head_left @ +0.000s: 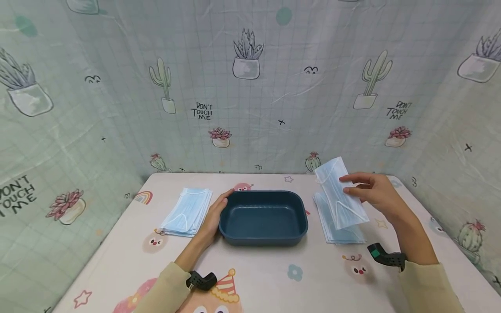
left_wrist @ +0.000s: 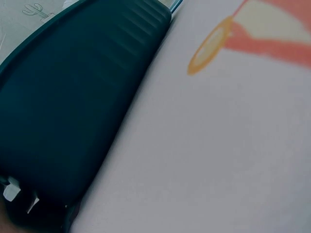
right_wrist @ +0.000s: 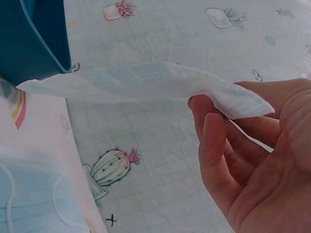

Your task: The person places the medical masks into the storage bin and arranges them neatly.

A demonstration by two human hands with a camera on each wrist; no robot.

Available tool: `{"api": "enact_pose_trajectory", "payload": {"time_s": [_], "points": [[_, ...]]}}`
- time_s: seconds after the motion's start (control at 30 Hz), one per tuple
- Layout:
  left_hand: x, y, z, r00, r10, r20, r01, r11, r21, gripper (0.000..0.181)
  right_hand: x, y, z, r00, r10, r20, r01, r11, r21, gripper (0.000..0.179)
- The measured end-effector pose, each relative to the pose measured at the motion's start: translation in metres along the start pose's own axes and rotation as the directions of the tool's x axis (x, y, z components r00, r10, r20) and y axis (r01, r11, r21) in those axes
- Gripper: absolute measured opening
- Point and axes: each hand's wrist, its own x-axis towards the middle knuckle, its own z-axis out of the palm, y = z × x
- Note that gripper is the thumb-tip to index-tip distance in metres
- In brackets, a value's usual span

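Observation:
A dark blue plastic bin [head_left: 264,221] stands on the table, with no contents showing in it. My left hand [head_left: 213,216] rests along its left side, fingers stretched up to the far left rim; in the left wrist view the bin's outer wall [left_wrist: 73,107] fills the left part. To the right of the bin, my right hand [head_left: 372,191] pinches a light blue disposable face mask [head_left: 335,189] by its right edge, raised over a stack of similar masks [head_left: 346,234]. Seen edge-on in the right wrist view, the held mask [right_wrist: 131,85] bends between thumb and fingers.
Left of the bin lies another stack of blue face masks [head_left: 188,213], close by the left hand. The white patterned tabletop [head_left: 270,278] meets a printed cactus curtain [head_left: 274,108] at the back and sides. Each wrist wears a black camera mount [head_left: 201,281].

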Motion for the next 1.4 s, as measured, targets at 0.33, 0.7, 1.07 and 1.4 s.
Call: {"api": "enact_pose_trajectory", "payload": {"time_s": [0.33, 0.7, 1.07, 1.4], "points": [[0.001, -0.003, 0.0, 1.0, 0.002, -0.002, -0.002, 1.0, -0.013, 0.047, 0.01, -0.016, 0.003, 0.999, -0.015, 0.039, 0.015, 1.0, -0.021, 0.041], [0.003, 0.002, 0.003, 1.0, -0.004, -0.016, 0.004, 1.0, -0.003, 0.049, 0.026, -0.034, 0.003, 0.995, -0.083, 0.06, 0.086, 0.996, -0.04, 0.035], [0.001, -0.001, 0.008, 0.999, -0.028, -0.044, 0.028, 1.0, 0.007, 0.048, 0.038, -0.048, 0.009, 0.984, -0.144, 0.102, 0.15, 0.987, -0.054, 0.031], [0.004, 0.0, 0.008, 0.999, -0.011, -0.036, 0.011, 1.0, -0.014, 0.048, 0.048, -0.06, 0.016, 0.976, -0.155, 0.153, 0.162, 0.986, -0.031, 0.029]]}}
